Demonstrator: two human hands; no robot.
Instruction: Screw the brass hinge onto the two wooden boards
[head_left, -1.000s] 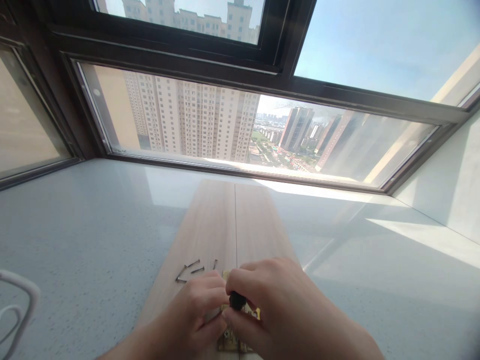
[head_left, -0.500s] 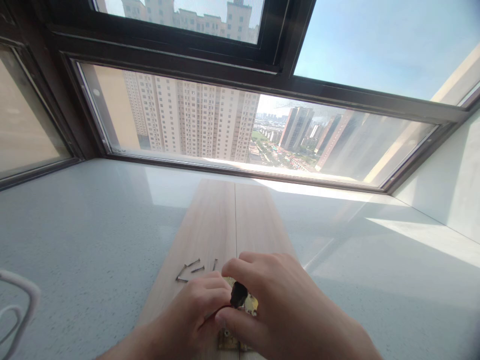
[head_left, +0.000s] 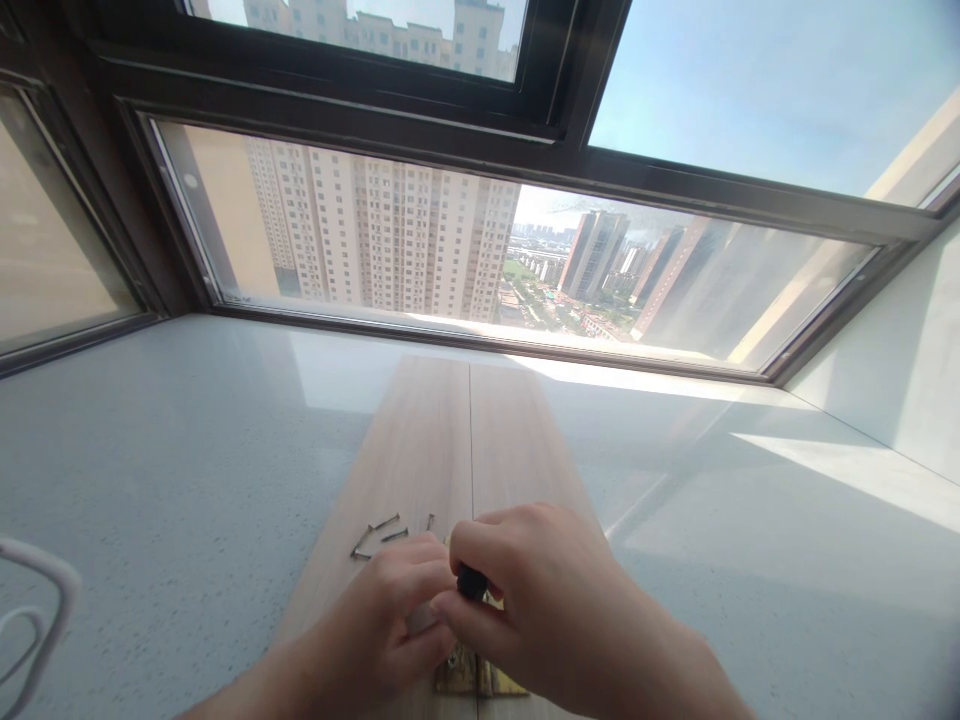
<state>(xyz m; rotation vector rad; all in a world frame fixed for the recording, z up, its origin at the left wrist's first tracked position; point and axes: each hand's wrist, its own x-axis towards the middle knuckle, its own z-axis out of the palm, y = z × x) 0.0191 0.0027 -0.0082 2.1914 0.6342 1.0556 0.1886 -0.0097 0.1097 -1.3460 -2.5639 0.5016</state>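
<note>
A brass-coloured hinge (head_left: 457,676) lies across the seam between two light wooden boards (head_left: 420,440), a screw head visible in its near left part. My right hand (head_left: 551,595) is closed round the black handle of a screwdriver (head_left: 472,581), seen almost end-on above the hinge. The tool's shaft and tip are hidden below. Right beside it, my left hand (head_left: 390,615) has its fingers curled together over the hinge's left side. What those fingers pinch is hidden. Several loose screws (head_left: 386,522) rest on the left board, just beyond my left hand.
The boards lie on a pale speckled sill (head_left: 195,480). A white cable (head_left: 60,575) loops at the left edge. Dark window frames (head_left: 525,350) close off the far side, with tall buildings outside, and a white wall (head_left: 915,350) stands on the right.
My right hand has turned slightly, and the screwdriver handle sits more upright, its end shifted a little left. My left hand's fingers have shifted, with the thumb now nearer the hinge.
</note>
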